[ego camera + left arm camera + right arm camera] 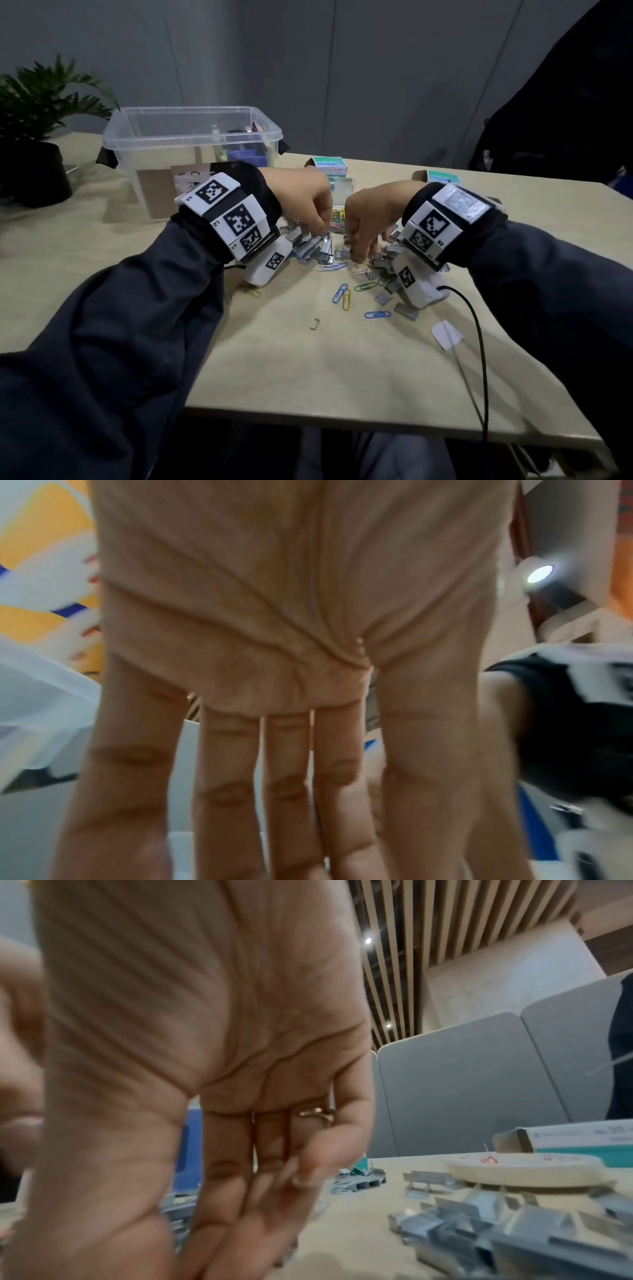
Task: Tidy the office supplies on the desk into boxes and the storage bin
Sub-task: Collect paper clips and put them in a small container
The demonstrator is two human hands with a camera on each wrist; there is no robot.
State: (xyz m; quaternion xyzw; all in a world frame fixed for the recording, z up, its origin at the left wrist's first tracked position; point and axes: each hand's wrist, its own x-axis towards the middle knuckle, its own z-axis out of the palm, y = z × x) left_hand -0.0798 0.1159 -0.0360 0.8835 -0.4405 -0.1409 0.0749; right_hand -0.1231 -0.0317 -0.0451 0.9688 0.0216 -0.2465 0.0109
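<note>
Silver staple strips lie in a heap at mid-desk, and more of them spread to the right. Coloured paper clips are scattered in front of the heap. My left hand reaches down onto the left side of the heap; its fingers are straight and close together, with the tips out of sight. My right hand dips into the middle of the heap. Its thumb and fingertips meet in a pinch on a staple strip. Two small teal boxes stand behind. The clear storage bin is at the back left.
An open small box with coloured clips sits between my hands. A tape roll lies by the right teal box. A white paper scrap, a lone staple and my wrist cable are near the front. A potted plant stands far left.
</note>
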